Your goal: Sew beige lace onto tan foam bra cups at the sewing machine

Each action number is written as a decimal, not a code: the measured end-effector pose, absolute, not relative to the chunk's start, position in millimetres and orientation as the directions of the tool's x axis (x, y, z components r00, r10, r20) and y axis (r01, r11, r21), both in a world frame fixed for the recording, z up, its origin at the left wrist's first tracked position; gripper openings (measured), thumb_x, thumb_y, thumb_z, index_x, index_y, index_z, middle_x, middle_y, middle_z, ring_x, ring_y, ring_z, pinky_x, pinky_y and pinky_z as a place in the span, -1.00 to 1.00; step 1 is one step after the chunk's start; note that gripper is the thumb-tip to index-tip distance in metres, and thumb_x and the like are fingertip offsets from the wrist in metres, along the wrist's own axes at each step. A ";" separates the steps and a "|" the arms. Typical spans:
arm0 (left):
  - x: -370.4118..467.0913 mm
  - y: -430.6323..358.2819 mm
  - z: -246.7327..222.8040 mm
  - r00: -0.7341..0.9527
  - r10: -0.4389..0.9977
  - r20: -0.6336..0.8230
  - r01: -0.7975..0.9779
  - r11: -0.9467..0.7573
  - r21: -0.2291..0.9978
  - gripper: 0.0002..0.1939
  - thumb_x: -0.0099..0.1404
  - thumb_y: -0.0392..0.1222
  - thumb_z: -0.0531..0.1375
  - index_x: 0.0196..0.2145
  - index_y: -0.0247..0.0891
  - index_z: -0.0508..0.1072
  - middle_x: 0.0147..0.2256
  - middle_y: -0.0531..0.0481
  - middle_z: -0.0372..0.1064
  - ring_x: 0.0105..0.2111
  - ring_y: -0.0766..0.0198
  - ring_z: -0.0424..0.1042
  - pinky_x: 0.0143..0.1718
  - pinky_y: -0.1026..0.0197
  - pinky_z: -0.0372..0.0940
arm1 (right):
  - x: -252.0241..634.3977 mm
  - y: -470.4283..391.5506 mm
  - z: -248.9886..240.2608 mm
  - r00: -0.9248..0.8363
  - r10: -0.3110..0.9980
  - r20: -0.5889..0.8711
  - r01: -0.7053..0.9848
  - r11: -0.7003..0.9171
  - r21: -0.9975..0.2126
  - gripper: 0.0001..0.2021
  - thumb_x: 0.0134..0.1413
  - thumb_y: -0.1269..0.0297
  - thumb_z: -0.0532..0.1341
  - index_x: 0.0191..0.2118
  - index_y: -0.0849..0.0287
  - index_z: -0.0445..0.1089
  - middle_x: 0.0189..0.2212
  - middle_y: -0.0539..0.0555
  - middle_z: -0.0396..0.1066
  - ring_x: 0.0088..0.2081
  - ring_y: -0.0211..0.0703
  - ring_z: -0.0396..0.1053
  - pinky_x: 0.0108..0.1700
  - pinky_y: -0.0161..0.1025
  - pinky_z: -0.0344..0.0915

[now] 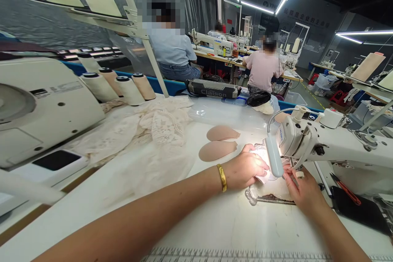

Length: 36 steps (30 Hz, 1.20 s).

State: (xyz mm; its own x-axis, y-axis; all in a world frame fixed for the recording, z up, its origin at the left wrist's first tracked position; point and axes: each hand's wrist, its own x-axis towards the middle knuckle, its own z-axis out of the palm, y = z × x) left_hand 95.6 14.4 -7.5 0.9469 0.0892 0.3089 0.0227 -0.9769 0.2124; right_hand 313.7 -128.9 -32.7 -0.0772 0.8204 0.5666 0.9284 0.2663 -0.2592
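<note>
My left hand (248,168) has its fingers curled on a small pale fabric piece (261,177), lit brightly beneath the sewing machine's lamp (274,155). A gold bangle (221,178) circles that wrist. On the other side of the needle area, my right hand (305,192) lies low with fingers stretched toward the presser foot. Its fingertips are partly hidden by the lamp and machine parts. The white sewing machine (334,143) stands over both hands. Left of them, two beige moulded cups (217,151) lie flat on the table.
Cream lace fabric (166,125) is heaped at the left, near thread cones (129,90) and another machine (46,106). Red-handled snips (348,190) rest on a black pad (362,208) at right. A ruler strip (245,255) edges the table. Several people sit at machines ahead.
</note>
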 end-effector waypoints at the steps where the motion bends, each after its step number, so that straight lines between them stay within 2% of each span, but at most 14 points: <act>1: 95.6 13.9 -7.9 0.945 0.088 0.316 0.021 -0.978 0.210 -0.77 0.16 -0.52 0.18 -0.40 -0.22 0.52 -0.24 0.00 0.59 -0.21 0.13 0.46 0.10 -0.11 0.00 | 313.5 -128.8 -32.8 -0.072 0.822 0.564 0.926 0.266 -0.269 -0.86 0.41 0.29 0.06 -0.17 0.08 0.36 -0.21 0.16 0.51 -0.15 0.05 0.51 -0.12 0.00 0.50; 7: 94.9 9.7 -8.7 0.946 0.084 0.312 0.032 -0.986 0.166 -0.71 0.08 -0.56 0.19 -0.35 -0.20 0.52 -0.21 0.05 0.58 -0.22 0.17 0.48 0.10 -0.07 0.01 | 313.0 -130.4 -31.7 -0.063 0.824 0.564 0.924 0.261 -0.278 -0.87 0.40 0.30 0.07 -0.15 0.09 0.35 -0.20 0.17 0.50 -0.18 0.03 0.51 -0.17 -0.02 0.50; 14: 94.6 8.4 -12.3 0.942 0.099 0.322 0.047 -0.985 0.165 -0.69 0.13 -0.52 0.22 -0.25 -0.17 0.54 -0.10 0.04 0.57 -0.08 0.14 0.49 0.10 -0.03 0.04 | 316.0 -131.8 -34.9 -0.106 0.799 0.591 0.919 0.306 -0.249 -0.90 0.41 0.32 0.07 -0.13 0.09 0.32 -0.20 0.17 0.49 -0.17 0.02 0.50 -0.17 -0.01 0.49; 20: 94.2 10.0 -13.0 0.936 0.094 0.340 0.038 -0.985 0.166 -0.75 0.17 -0.48 0.19 -0.29 -0.18 0.53 -0.16 0.03 0.58 -0.14 0.12 0.46 0.05 -0.05 0.03 | 317.2 -132.3 -35.2 -0.122 0.790 0.601 0.922 0.315 -0.226 -0.91 0.41 0.33 0.07 -0.12 0.08 0.31 -0.19 0.18 0.50 -0.16 0.04 0.50 -0.18 -0.01 0.48; 23: 94.4 10.1 -13.6 0.936 0.094 0.339 0.052 -0.990 0.132 -0.77 0.16 -0.47 0.20 -0.29 -0.19 0.51 -0.16 0.02 0.58 -0.16 0.12 0.46 0.02 -0.03 0.04 | 316.4 -132.6 -33.9 -0.119 0.800 0.588 0.922 0.309 -0.234 -0.90 0.40 0.31 0.07 -0.10 0.08 0.32 -0.21 0.15 0.51 -0.19 0.02 0.51 -0.20 -0.05 0.48; 27: 93.7 9.0 -15.2 0.929 0.101 0.356 0.074 -0.993 0.089 -0.80 0.17 -0.42 0.24 -0.26 -0.20 0.51 -0.13 0.00 0.55 -0.16 0.10 0.44 0.04 -0.03 0.04 | 316.4 -133.9 -34.6 -0.150 0.813 0.562 0.938 0.296 -0.178 -0.85 0.42 0.28 0.05 -0.04 0.09 0.34 -0.27 0.13 0.52 -0.24 0.02 0.50 -0.25 -0.08 0.45; 29: 92.7 7.1 -15.6 0.927 0.088 0.366 0.070 -0.996 0.063 -0.85 0.20 -0.39 0.26 -0.28 -0.20 0.50 -0.13 0.00 0.55 -0.17 0.11 0.44 0.04 -0.05 0.03 | 316.4 -135.0 -35.0 -0.171 0.828 0.535 0.942 0.297 -0.159 -0.83 0.43 0.28 0.04 -0.02 0.09 0.34 -0.26 0.11 0.52 -0.27 0.00 0.48 -0.27 -0.11 0.42; 32: 90.4 0.9 -15.9 0.925 0.067 0.374 0.074 -0.997 -0.004 -0.95 0.26 -0.31 0.27 -0.37 -0.23 0.47 -0.23 0.02 0.53 -0.27 0.14 0.40 0.03 -0.08 0.03 | 314.1 -137.0 -32.7 -0.215 0.863 0.457 0.929 0.326 -0.178 -0.84 0.44 0.29 0.03 -0.05 0.06 0.35 -0.26 0.07 0.49 -0.29 -0.05 0.43 -0.29 -0.15 0.36; 36: 87.1 -12.1 -16.9 0.915 0.024 0.403 0.072 -0.992 -0.105 -0.81 0.32 -0.21 0.25 -0.45 -0.25 0.41 -0.39 0.05 0.43 -0.42 0.22 0.31 -0.06 -0.09 0.07 | 306.5 -139.0 -25.7 -0.339 0.885 0.319 0.875 0.421 -0.238 -0.80 0.44 0.36 0.01 -0.10 0.04 0.38 -0.32 0.03 0.41 -0.29 -0.09 0.36 -0.23 -0.18 0.30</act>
State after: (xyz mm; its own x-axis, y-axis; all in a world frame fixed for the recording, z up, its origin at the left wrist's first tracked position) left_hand 87.1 -12.1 -16.9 0.9148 0.0242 0.4032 0.0725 -0.9918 -0.1049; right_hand 306.5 -139.0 -25.7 -0.3390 0.8852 0.3186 0.8753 0.4209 -0.2380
